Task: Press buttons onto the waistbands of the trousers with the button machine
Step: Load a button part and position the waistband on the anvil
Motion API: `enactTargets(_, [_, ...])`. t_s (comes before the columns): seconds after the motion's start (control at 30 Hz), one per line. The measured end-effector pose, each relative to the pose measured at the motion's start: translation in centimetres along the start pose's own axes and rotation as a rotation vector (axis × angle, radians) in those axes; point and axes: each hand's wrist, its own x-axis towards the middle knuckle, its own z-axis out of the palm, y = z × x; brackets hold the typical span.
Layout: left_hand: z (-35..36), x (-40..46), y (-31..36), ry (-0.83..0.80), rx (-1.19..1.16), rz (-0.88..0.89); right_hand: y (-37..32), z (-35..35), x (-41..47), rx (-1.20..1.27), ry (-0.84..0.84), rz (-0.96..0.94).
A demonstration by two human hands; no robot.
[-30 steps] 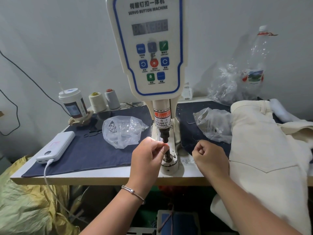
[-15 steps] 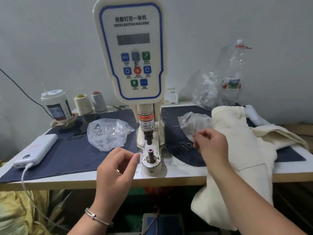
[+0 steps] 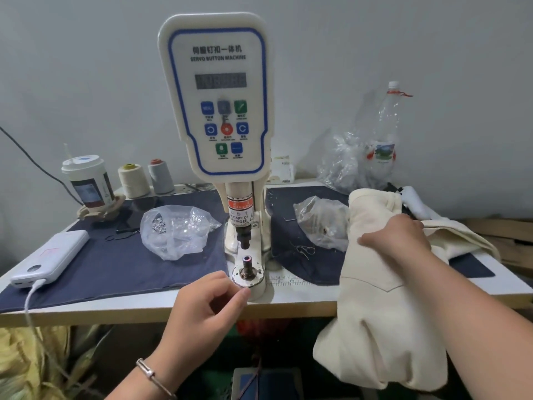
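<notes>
The white servo button machine [image 3: 216,96] stands mid-table, its upper punch [image 3: 243,241] raised above the lower die post [image 3: 247,262], whose tip shows a small reddish piece. My left hand [image 3: 207,307] hovers at the table's front edge beside the die base, fingers loosely curled, with nothing seen in them. Cream trousers [image 3: 380,313] are piled at the right and hang over the table edge. My right hand [image 3: 395,241] lies on top of the pile and grips the fabric.
A clear bag of silver button parts [image 3: 176,229] lies left of the machine, another bag [image 3: 320,220] right of it, both on dark cloth [image 3: 115,269]. A power bank [image 3: 52,258], cup [image 3: 86,183], thread spools [image 3: 132,180] and plastic bottle [image 3: 386,134] stand around.
My left hand pulled back from the die post towards the table edge. My right hand moved right, past the right-hand bag, onto the trousers and took hold of them.
</notes>
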Motion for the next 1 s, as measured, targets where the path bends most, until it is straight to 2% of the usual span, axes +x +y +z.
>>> enactTargets(0.07, [-0.1, -0.1, 0.3, -0.007, -0.005, 0.001, 0.1, -0.7, 0.3, 0.005, 0.02, -0.057])
enactTargets(0.13, [-0.2, -0.1, 0.7, -0.009, -0.013, -0.001, 0.3, -1.6, 0.4, 0.113, 0.05, -0.156])
enactTargets(0.23, [-0.3, -0.1, 1.3, -0.015, -0.032, 0.015, 0.9, -3.1, 0.0, 0.362, 0.166, -0.301])
enactTargets(0.3, [-0.2, -0.1, 1.8, -0.015, -0.036, 0.034, 1.1, -4.4, -1.1, 0.622, 0.182, -0.354])
enactTargets(0.4, [-0.2, 0.0, 2.6, -0.022, -0.047, 0.06, 0.8, -6.8, -3.9, 1.158, -0.002, -0.365])
enactTargets(0.5, [-0.3, 0.1, 3.8, -0.035, -0.066, 0.085, 1.1, -9.1, -5.9, 1.43, -0.267, -0.429])
enactTargets(0.63, [-0.7, 0.4, 6.0, -0.008, -0.112, 0.133, 1.5, -11.2, -8.2, 1.496, -0.524, -0.499])
enactTargets(0.7, [-1.2, 0.3, 7.1, 0.007, -0.132, 0.168, 1.5, -11.5, -9.2, 1.513, -0.596, -0.497])
enactTargets(0.9, [-2.7, 0.1, 9.3, 0.132, -0.184, 0.276, 2.4, -9.4, -10.6, 1.454, -0.925, -0.337])
enactTargets(1.0, [-3.5, 0.3, 9.9, 0.218, -0.174, 0.366, 2.2, -8.2, -11.8, 1.285, -1.018, -0.488])
